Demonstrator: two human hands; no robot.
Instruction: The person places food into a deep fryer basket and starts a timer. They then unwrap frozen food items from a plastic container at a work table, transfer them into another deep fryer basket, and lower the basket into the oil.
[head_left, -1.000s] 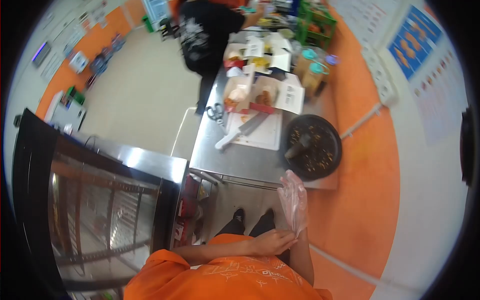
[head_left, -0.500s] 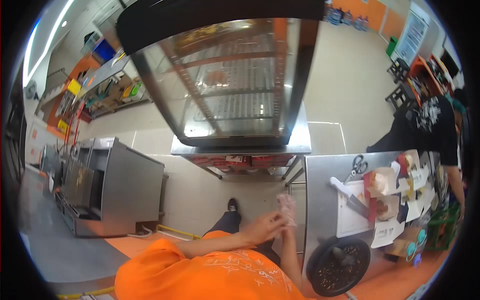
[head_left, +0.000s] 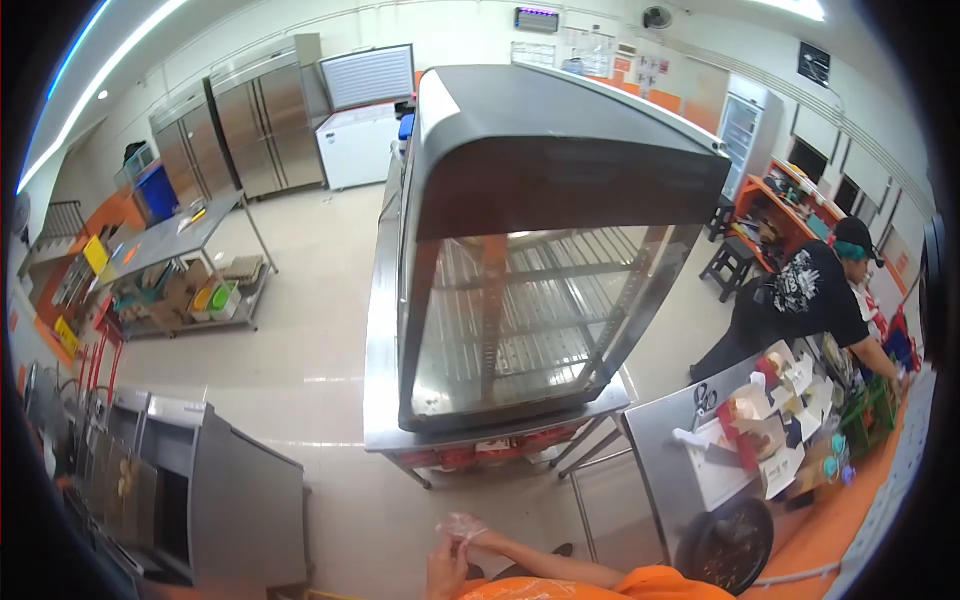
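Note:
A thin clear plastic glove (head_left: 466, 522) covers my right hand (head_left: 474, 532), which lies low in the middle of the view. Its fingers point left and look stretched out, though the film blurs them. My bare left hand (head_left: 447, 566) is just below, its fingers pinched on the glove's near side. Both hands are in front of my orange shirt (head_left: 560, 588), over the floor. Beyond them a glass display warmer (head_left: 525, 330) with wire shelves stands on a steel table (head_left: 385, 380).
To the right, a steel table (head_left: 655, 455) holds scissors (head_left: 705, 400), a white-handled knife (head_left: 695, 440), opened food boxes (head_left: 775, 440) and a dark round pan (head_left: 728, 550). A co-worker in black (head_left: 800, 300) leans beyond it. Steel fryer-like equipment (head_left: 235, 500) stands left.
My view has lifted and turned, so the hands sit lower and farther left and the back wall shows. My left hand stays at the gloved right hand.

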